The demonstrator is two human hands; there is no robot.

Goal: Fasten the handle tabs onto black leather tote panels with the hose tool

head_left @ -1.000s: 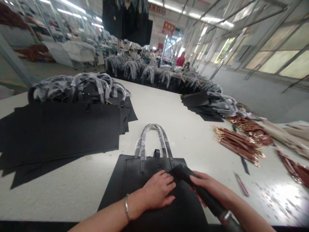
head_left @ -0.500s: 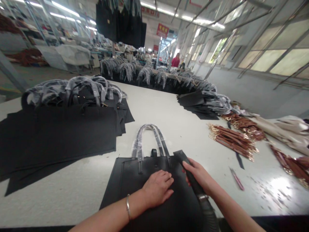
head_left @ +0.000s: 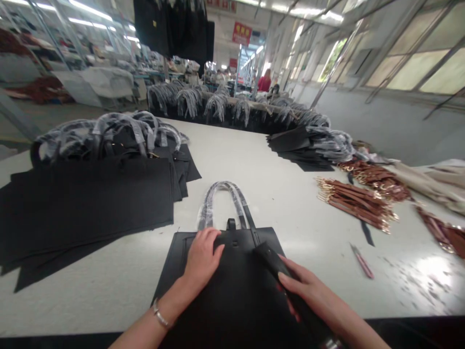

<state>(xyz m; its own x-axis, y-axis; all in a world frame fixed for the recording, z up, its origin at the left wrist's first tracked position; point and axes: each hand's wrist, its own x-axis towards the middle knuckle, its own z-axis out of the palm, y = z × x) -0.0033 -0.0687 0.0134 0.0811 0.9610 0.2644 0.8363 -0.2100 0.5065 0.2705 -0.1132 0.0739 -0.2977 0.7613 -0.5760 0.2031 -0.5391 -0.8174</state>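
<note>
A black tote bag (head_left: 232,276) lies flat on the table in front of me, its handles (head_left: 225,189) wrapped in clear film and pointing away. My left hand (head_left: 202,257) rests on the bag's upper left, with thumb and fingers apart near the base of a handle. My right hand (head_left: 303,286) is wrapped round a black hose nozzle (head_left: 276,261) with a flat, wide tip. That tip is over the bag's upper right, close to the other handle base; whether it touches the leather I cannot tell. A metal clamp shows low on the nozzle.
Stacked black bags (head_left: 90,194) lie at the left and more bags (head_left: 305,148) at the back right. Brown straps with gold clasps (head_left: 356,203) are bundled at the right, near a pink-handled cutter (head_left: 362,261). Bags hang from a rack (head_left: 174,29) beyond the table.
My left hand has moved left and up the bag, from its middle to the handle base. My right hand has brought the nozzle tip from the bag's right corner inward and slightly down.
</note>
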